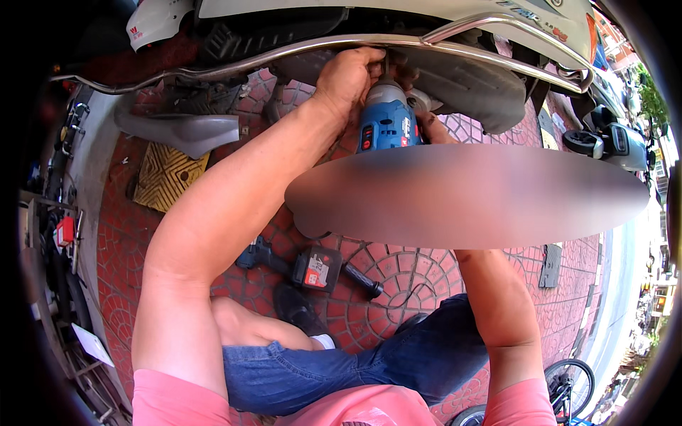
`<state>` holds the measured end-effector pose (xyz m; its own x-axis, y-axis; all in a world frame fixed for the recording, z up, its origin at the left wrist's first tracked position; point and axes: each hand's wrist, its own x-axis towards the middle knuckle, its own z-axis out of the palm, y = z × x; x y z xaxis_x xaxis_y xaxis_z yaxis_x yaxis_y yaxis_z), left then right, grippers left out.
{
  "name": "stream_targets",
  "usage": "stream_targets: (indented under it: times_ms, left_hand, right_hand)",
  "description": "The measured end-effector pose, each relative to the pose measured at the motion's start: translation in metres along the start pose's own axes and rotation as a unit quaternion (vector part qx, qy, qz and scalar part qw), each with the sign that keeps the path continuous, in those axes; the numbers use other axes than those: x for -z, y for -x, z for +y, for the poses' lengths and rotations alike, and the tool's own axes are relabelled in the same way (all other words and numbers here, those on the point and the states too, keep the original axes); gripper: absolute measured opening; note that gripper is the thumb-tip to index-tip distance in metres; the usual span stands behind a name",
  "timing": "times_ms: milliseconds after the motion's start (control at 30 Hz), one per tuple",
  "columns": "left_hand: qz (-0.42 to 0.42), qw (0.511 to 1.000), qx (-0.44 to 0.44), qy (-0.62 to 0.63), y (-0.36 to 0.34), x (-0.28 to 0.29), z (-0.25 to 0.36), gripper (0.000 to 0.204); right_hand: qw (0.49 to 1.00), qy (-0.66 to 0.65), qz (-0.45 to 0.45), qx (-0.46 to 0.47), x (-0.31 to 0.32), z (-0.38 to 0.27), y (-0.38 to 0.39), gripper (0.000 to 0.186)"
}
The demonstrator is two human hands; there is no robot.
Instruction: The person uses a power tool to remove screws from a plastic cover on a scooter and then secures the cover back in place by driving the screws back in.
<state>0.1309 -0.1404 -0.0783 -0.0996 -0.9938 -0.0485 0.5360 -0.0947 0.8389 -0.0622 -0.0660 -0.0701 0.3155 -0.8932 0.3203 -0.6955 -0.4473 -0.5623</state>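
Note:
A blue cordless impact wrench [389,122] points away from me, its nose under a chrome rail on a scooter's side. My left hand [349,77] is beside that nose, its fingers curled closed just below the rail. What the left fingers pinch is too hidden to make out. My right hand [435,128] shows only in part along the wrench's right side, closed against it. A large blurred patch covers the wrench's handle and most of my right wrist. Dark, greasy parts surround the wrench's tip.
On the red paving lie a second blue cordless tool [257,253] with a black battery pack [317,270] and a black ribbed grip [363,281]. A grey curved panel [181,132] and a yellow-black ramp [169,176] are left. The chrome rail [312,47] crosses ahead. Parked scooters [616,145] stand right.

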Motion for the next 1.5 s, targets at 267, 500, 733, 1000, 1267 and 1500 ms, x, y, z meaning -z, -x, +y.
stream_targets:
  times_ms: [267,500,733,1000,1267,1500]
  left_hand:
    - [-0.011,0.998,-0.043,-0.037,-0.006,0.012,-0.005,0.041]
    - [0.018,0.999,-0.034,-0.030,-0.006,0.015,-0.007,0.040]
    - [-0.021,1.000,-0.016,0.012,0.002,0.003,-0.001,0.037]
    - [-0.013,0.999,-0.027,0.035,-0.002,0.005,-0.006,0.034]
    - [-0.031,0.997,-0.050,0.050,-0.004,0.003,-0.007,0.033]
    - [-0.022,0.997,-0.052,0.051,-0.007,0.001,-0.009,0.033]
  right_hand:
    - [0.998,-0.049,-0.020,-0.025,-0.011,-0.001,-0.004,0.054]
    - [0.997,-0.060,-0.014,-0.044,-0.018,-0.005,-0.007,0.054]
    - [0.997,-0.077,0.003,-0.031,-0.016,-0.002,-0.011,0.057]
    - [0.996,-0.043,-0.030,-0.070,-0.013,0.001,-0.017,0.060]
    - [0.995,-0.063,-0.040,-0.068,-0.012,0.002,-0.021,0.058]
    - [0.995,-0.076,-0.027,-0.060,-0.012,0.008,-0.021,0.056]
